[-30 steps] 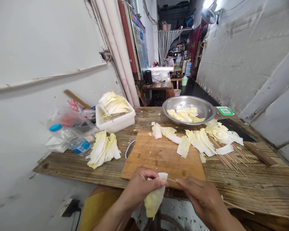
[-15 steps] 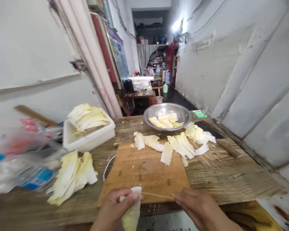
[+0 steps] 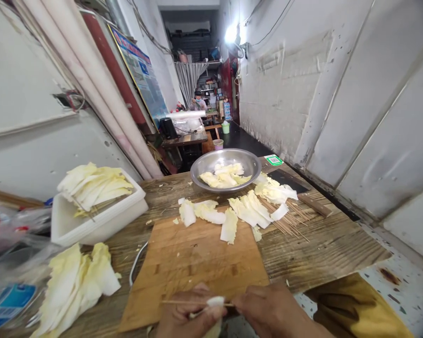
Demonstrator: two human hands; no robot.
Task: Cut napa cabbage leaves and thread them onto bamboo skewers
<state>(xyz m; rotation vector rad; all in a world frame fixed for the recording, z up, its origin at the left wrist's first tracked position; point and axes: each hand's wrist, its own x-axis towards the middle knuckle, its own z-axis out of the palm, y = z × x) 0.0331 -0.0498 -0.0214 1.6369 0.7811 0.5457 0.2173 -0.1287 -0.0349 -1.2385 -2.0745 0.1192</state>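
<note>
At the near edge of the cutting board (image 3: 197, 258), my left hand (image 3: 190, 314) pinches a cabbage leaf (image 3: 215, 301), pale and partly hidden by the fingers. A thin wooden skewer (image 3: 178, 302) runs through the leaf, its tip sticking out to the left across my left fingers. The skewer's other end is gripped by my right hand (image 3: 264, 307), close against the leaf. Several cut cabbage pieces (image 3: 229, 226) lie along the board's far edge. More loose skewers (image 3: 285, 225) are spread to the right, partly under leaves.
A steel bowl (image 3: 225, 188) with cabbage stands behind the board. On the left are a white bin (image 3: 102, 225) with skewered leaves, a leaf pile (image 3: 74, 291) and plastic bags (image 3: 7, 263). A cleaver (image 3: 289, 180) lies at the right. Farther back sits a person (image 3: 198, 101).
The skewer has gone through the leaf and now projects on its left side. My right hand has come close to my left. The view has turned slightly right.
</note>
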